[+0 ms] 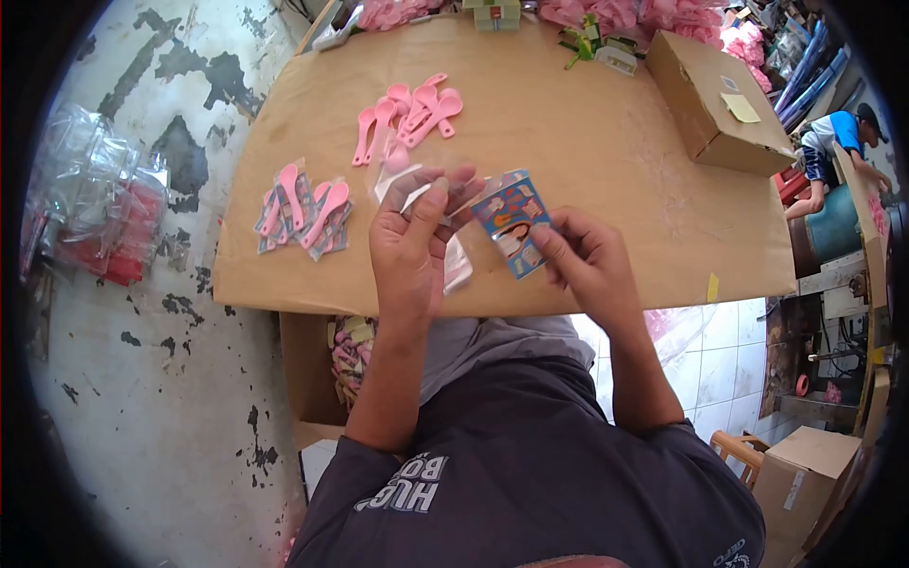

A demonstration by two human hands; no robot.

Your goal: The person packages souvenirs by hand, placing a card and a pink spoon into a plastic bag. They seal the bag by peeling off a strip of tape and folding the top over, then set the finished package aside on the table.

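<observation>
My right hand [592,260] is closed on a blue printed card [511,220], thumb on its face. The card is tilted above the front part of the table. To its left, my left hand [412,237] pinches a clear plastic bag [381,175], whose outline is hard to make out. Just beyond those fingertips a pink spoon [396,158] shows, partly behind the plastic. Further back lies a loose pile of pink spoons [414,112]. On the left of the table are several packed cards with pink spoons [292,194] on top. Beneath my hands lie clear bags [457,263].
The table [606,142] has a brown paper cover. A cardboard box [710,104] stands at its back right, with a small green-and-white item [615,57] nearby. Pink bundles [587,13] line the far edge. Another person [838,142] sits at the right.
</observation>
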